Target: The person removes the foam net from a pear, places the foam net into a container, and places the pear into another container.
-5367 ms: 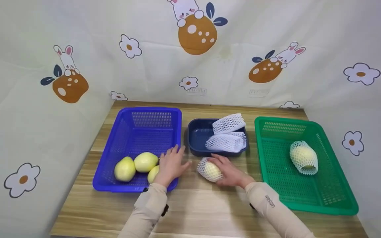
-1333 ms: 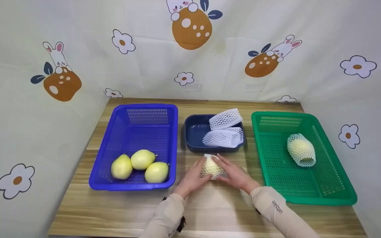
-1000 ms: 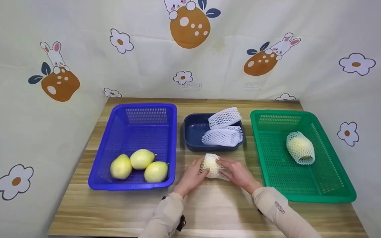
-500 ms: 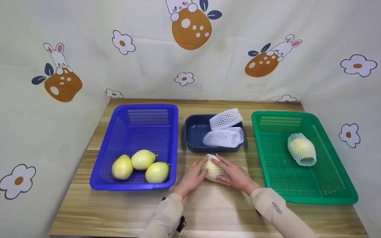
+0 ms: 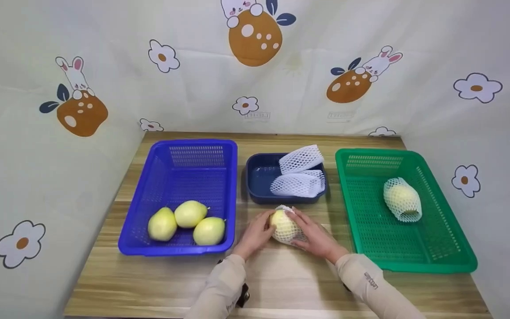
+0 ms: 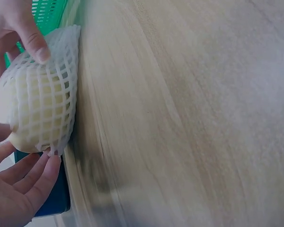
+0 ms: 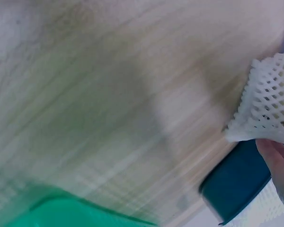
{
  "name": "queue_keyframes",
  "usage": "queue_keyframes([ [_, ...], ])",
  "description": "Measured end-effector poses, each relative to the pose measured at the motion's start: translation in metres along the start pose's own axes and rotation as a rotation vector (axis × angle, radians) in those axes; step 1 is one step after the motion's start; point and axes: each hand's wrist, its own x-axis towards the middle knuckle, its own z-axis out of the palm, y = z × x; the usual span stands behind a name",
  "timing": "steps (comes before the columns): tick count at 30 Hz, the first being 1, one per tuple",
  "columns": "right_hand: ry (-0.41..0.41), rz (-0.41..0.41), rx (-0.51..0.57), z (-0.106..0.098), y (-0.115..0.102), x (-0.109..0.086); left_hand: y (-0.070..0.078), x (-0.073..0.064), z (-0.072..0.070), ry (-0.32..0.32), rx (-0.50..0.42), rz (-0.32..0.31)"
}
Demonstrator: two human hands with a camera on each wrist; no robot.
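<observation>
On the table in front of the person, a pale yellow-green pear sits inside a white foam net. From the left, the left hand has its fingertips at the pear's end, where they pinch the net's edge in the left wrist view. The right hand grips the netted pear from the other side, thumb pressed on the net. The net's loose end sticks out past the pear on the right hand's side. Part of the pear is bare near the left fingers.
To the left, a blue basket holds three bare pears. Behind the hands stands a navy tray with several folded foam nets. A green basket at right contains one netted pear.
The left hand has moved from the blue basket's edge to the netted pear. The pear has turned between both hands, and more of its bare left end shows than half a second ago.
</observation>
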Motion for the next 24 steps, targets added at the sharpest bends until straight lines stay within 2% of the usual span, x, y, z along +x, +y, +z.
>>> queue_keyframes([
  [2, -0.015, 0.019, -0.002, 0.001, 0.000, 0.000, 0.000, 0.001, 0.000, -0.015, 0.002, 0.005],
  [5, 0.024, -0.001, -0.019, 0.000, 0.002, 0.001, 0.000, 0.002, 0.000, -0.042, 0.004, 0.013],
  [10, 0.090, -0.051, -0.021, -0.001, 0.003, 0.002, 0.001, 0.004, 0.002, -0.095, 0.020, -0.029],
  [15, 0.068, -0.031, -0.003, -0.001, 0.001, 0.002, 0.001, 0.007, 0.006, -0.121, 0.016, -0.053],
  [20, -0.001, -0.003, 0.017, 0.001, -0.002, 0.001, -0.001, 0.008, 0.012, -0.101, 0.003, -0.014],
  [24, 0.038, 0.000, -0.012, 0.004, -0.002, 0.002, -0.001, 0.007, 0.014, -0.061, 0.021, -0.008],
])
